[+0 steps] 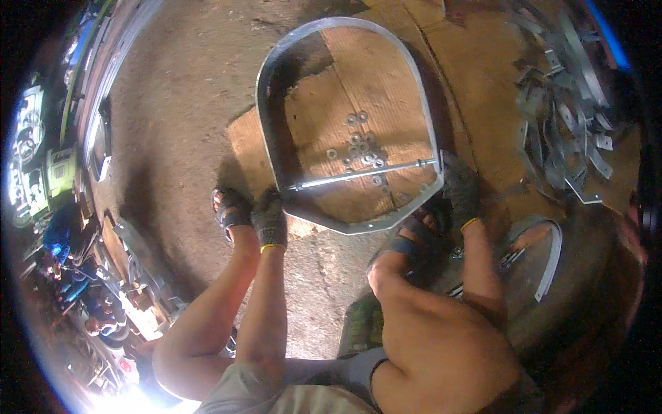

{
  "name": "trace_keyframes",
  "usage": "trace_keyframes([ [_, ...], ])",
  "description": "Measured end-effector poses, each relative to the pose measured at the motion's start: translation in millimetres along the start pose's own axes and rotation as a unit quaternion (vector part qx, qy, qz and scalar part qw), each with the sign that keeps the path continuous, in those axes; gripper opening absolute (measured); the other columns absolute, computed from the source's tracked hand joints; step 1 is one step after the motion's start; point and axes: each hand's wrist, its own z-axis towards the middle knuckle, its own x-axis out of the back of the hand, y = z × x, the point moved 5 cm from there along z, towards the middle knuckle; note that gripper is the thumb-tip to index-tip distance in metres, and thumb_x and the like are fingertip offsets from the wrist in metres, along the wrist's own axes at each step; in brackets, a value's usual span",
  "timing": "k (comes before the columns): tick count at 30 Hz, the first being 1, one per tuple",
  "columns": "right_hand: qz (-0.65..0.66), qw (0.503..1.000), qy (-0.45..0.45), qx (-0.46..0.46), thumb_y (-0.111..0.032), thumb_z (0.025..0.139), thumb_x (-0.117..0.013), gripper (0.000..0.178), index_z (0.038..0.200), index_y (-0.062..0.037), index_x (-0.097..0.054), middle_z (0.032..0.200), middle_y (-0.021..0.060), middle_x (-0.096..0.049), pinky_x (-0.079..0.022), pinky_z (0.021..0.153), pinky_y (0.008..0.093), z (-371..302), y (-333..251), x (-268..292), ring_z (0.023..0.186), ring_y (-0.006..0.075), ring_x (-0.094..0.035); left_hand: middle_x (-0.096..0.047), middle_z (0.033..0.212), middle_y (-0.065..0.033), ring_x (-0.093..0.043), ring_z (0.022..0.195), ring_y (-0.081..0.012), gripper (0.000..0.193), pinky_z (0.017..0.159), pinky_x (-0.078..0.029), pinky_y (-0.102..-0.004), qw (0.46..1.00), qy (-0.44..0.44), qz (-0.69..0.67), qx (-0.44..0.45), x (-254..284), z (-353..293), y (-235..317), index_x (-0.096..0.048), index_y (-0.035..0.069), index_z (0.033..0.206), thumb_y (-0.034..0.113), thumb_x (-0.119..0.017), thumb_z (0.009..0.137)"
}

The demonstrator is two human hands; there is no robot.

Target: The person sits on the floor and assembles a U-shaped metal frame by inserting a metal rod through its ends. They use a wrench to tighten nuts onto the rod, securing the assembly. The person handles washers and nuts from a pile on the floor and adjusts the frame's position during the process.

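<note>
In the head view, the frame (352, 228) sits over cardboard (310, 110), rod (345, 177) across it, rings (364, 148) within. Left hand (269, 217) and right hand (460, 190) are apart at its sides; grip unclear. Uneven pushing might skew the rod.

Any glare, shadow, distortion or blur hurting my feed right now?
Head view: glare whites out the lower-left edge; fisheye apparently bows the long metal bars at upper left; the metal frame looks dark along its left inside; the loose metal rings look soft.
</note>
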Motion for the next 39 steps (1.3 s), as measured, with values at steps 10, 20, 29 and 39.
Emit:
trace_keyframes([
  [10,-0.161,0.977,0.105,-0.091,-0.020,0.098,-0.063,0.020,0.104,-0.0017,-0.070,0.103,0.0181,-0.070,-0.052,0.088,0.0451,-86.4,10.2,132.3,0.096,0.0387,-0.066,-0.069,0.103,-0.0087,-0.065,0.097,-0.0252,0.024,0.088,-0.052,-0.0369,0.951,-0.043,0.028,-0.305,-68.3,-76.3,99.2,-0.072,0.005,0.111,-0.001,-0.069,0.088],
  [20,-0.156,0.980,0.038,-0.117,-0.015,0.104,-0.052,0.032,0.133,-0.0049,-0.061,0.122,0.0164,-0.064,-0.047,0.099,0.0450,-209.7,52.5,68.9,0.112,0.0338,-0.060,-0.073,0.090,-0.0181,-0.072,0.084,-0.0380,0.019,0.074,-0.054,-0.0518,0.653,-0.514,0.200,-0.519,-271.1,-250.0,125.7,-0.075,0.007,0.095,0.017,-0.059,0.092],
  [29,0.085,0.983,0.079,-0.143,0.001,0.102,-0.054,0.042,0.143,-0.0039,-0.055,0.143,0.0120,-0.058,-0.039,0.117,0.0387,-211.5,55.5,48.3,0.134,0.0263,-0.053,-0.069,0.102,-0.0163,-0.068,0.099,-0.0342,0.017,0.085,-0.054,-0.0509,0.663,-0.458,0.292,-0.515,-334.8,-270.0,73.4,-0.069,0.007,0.099,0.016,-0.056,0.092],
  [39,-0.255,0.965,0.035,-0.046,-0.012,0.096,-0.066,0.040,0.134,-0.0024,-0.064,0.140,0.0186,-0.062,-0.045,0.111,0.0434,-197.9,30.3,52.1,0.131,0.0346,-0.058,-0.073,0.089,-0.0105,-0.069,0.085,-0.0373,0.025,0.074,-0.052,-0.0561,0.698,-0.395,0.248,-0.543,-337.8,-255.1,72.8,-0.076,0.009,0.098,0.023,-0.056,0.092],
])
